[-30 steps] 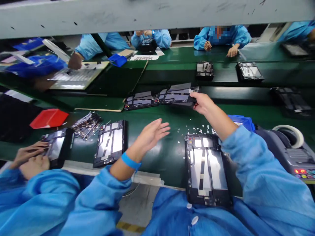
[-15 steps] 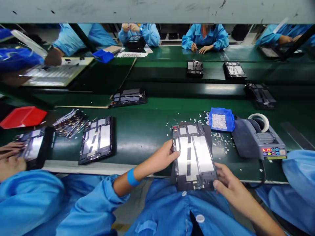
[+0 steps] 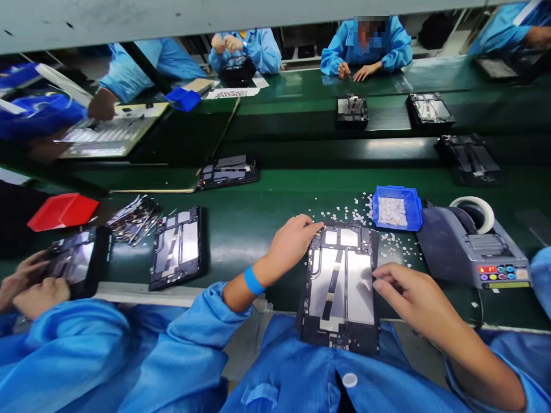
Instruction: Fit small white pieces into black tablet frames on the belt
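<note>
An opened tablet (image 3: 359, 287), with silver battery panels and a dark frame, lies in front of me over the bench's near edge. A dark flat piece (image 3: 376, 244) peeks out beneath it at the upper right. My left hand (image 3: 293, 245), wearing a blue wristband, has thumb and fingers closed on the tablet's upper left corner. At the right edge, my right hand (image 3: 407, 289) has its fingertips near or touching the frame, thumb and forefinger slightly apart with nothing seen between them.
A blue bin (image 3: 398, 209) of small white pieces stands beyond the tablet, with loose pieces scattered around. A tape dispenser (image 3: 477, 246) is at right. Another opened tablet (image 3: 177, 246), metallic strips (image 3: 135, 221) and a red tray (image 3: 64, 211) lie left, beside a co-worker's hands (image 3: 38, 287).
My left hand has moved up from the tablet's left side to its upper corner. My right hand has shifted up along the right edge, and the tablet sits slightly lower in view.
</note>
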Demonstrator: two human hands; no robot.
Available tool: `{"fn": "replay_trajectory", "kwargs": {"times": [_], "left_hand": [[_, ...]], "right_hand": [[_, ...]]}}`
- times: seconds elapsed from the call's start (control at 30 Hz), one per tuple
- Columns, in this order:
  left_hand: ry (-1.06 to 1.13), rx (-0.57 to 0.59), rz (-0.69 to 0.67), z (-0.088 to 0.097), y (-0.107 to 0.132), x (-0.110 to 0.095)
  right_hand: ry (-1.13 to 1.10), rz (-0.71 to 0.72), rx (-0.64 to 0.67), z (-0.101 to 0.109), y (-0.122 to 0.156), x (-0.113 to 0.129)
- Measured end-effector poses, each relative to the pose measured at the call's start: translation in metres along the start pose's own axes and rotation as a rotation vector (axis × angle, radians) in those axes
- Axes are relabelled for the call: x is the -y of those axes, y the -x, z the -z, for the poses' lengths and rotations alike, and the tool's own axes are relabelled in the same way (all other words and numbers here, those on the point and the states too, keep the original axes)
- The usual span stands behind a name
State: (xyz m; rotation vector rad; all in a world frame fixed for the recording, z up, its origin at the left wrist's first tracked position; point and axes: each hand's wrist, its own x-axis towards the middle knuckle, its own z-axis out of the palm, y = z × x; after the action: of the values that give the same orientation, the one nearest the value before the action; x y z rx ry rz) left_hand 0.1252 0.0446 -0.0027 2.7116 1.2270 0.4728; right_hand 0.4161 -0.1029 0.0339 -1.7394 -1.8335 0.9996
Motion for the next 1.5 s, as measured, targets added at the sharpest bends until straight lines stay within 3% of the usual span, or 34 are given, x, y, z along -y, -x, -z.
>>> {"fn": "replay_trajectory", "kwargs": {"times": [0.2,0.3,0.4,0.63,0.73,1.07,1.27,1.33,1.5], "left_hand": [[0.213,-0.233,-0.095,-0.007,0.006,0.009],[0.355,-0.282,-0.074,-0.012,0.005,0.006],[0.483,-0.303,0.022,-0.017,0.004,-0.001],[0.741,-0.225,0.402,-0.016,0.014,-0.021],[0.784,-0.187,0.499,-0.011,0.016,-0.029],[0.922,-0.161,0.57,-0.012,0.003,-0.037],[0.871,-0.154,0.564,-0.015,0.003,-0.033],[0.835,-0.149,0.551,-0.013,0.003,-0.033],[0.693,-0.173,0.453,0.0,0.015,-0.037]], "right_hand": [[-0.029,0.188,-0.073,-0.01,-0.082,0.037],[-0.102,0.227,0.008,-0.025,-0.126,0.051],[-0.16,0.204,0.11,-0.037,-0.146,0.055],[-0.185,0.111,0.034,-0.042,-0.138,0.05],[-0.176,0.124,0.015,-0.044,-0.135,0.053],[-0.189,0.358,-0.134,-0.055,-0.129,0.042],[-0.167,0.552,-0.108,-0.06,-0.129,0.037],[-0.169,0.549,-0.108,-0.059,-0.129,0.037],[-0.157,0.349,-0.1,-0.052,-0.131,0.04]]}}
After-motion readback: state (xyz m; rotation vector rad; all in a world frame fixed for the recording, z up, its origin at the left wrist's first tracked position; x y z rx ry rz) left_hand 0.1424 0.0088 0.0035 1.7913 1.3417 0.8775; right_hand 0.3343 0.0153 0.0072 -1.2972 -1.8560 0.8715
